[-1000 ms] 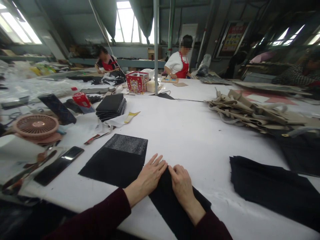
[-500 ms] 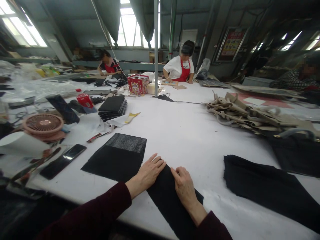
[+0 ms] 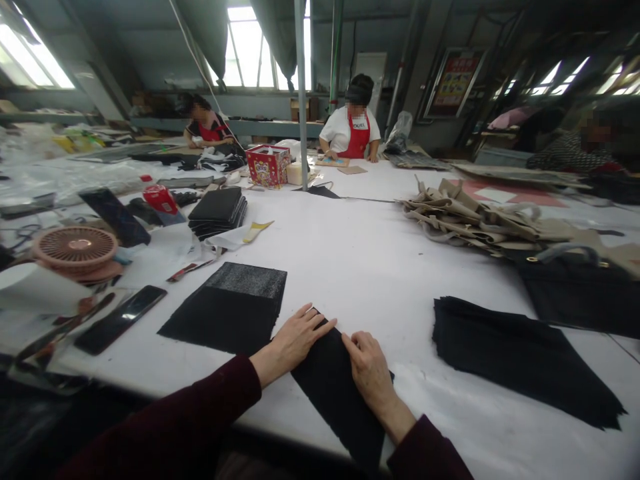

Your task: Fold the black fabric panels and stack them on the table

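Observation:
A piece of black fabric (image 3: 327, 387) lies slantwise in front of me, its lower end reaching the table's front edge. My left hand (image 3: 297, 337) rests on its far end with the fingers stretched out flat. At the fabric's right edge, my right hand (image 3: 370, 370) has its fingers curled in, the thumb and forefinger at the border; the fingertips are partly hidden. Left of my hands is a stack of black fabric pieces (image 3: 220, 317) with a grey speckled strip along the far side. Another black fabric pile (image 3: 510, 360) lies to the right.
On the left are a phone (image 3: 120, 320), a pink fan (image 3: 76, 250) and a folded black stack (image 3: 217, 207). Beige fabric strips (image 3: 480, 223) are heaped at the right. A pole (image 3: 302, 100) rises beyond the white table (image 3: 350, 260). Co-workers sit or stand across it.
The view has shifted slightly, so the surroundings sit further left. My left fingers reach a little further over the fabric's top, toward my right hand. The right hand keeps its place at the edge.

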Demonstrator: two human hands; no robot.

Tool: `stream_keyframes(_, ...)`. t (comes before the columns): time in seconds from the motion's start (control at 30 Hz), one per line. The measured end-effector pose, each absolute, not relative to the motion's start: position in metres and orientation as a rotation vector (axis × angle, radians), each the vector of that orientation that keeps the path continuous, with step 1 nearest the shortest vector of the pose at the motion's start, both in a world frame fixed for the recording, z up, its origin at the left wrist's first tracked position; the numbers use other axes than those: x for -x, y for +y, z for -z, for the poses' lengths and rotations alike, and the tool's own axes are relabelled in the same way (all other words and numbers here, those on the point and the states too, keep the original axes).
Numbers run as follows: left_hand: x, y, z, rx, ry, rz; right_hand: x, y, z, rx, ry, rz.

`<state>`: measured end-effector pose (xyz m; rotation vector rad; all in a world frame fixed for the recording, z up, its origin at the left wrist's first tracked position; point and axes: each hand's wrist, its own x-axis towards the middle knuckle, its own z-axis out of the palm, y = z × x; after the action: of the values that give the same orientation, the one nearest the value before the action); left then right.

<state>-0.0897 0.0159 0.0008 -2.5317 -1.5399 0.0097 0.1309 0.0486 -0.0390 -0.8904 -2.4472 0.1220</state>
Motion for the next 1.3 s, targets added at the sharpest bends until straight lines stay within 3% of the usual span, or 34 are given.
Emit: stream_keyframes(1.3,0.029,0.009,-0.011,2.672,-1.331,-0.142,-0.214,0.031,0.032,0.857,-2.491,-0.058)
